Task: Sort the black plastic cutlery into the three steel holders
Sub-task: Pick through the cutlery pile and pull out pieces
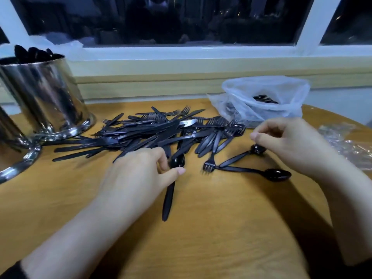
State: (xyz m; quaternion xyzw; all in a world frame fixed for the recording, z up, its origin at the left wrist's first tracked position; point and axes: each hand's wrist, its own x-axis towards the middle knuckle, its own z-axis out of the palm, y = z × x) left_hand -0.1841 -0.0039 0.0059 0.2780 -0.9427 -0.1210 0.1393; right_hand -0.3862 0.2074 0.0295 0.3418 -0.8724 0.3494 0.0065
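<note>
The left hand (138,170) pinches a spoon (171,184) mid-worktop, the right hand (289,141) nips another spoon (241,156) beside the pile (153,129) — picking stage, likely — next, the steel holder (42,97) at the left edge.

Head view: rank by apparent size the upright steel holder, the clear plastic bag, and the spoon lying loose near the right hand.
1-2. steel holder and clear plastic bag: similar in extent, so left unranked.
3. loose spoon: clearly the smallest, though nearest the camera.
</note>
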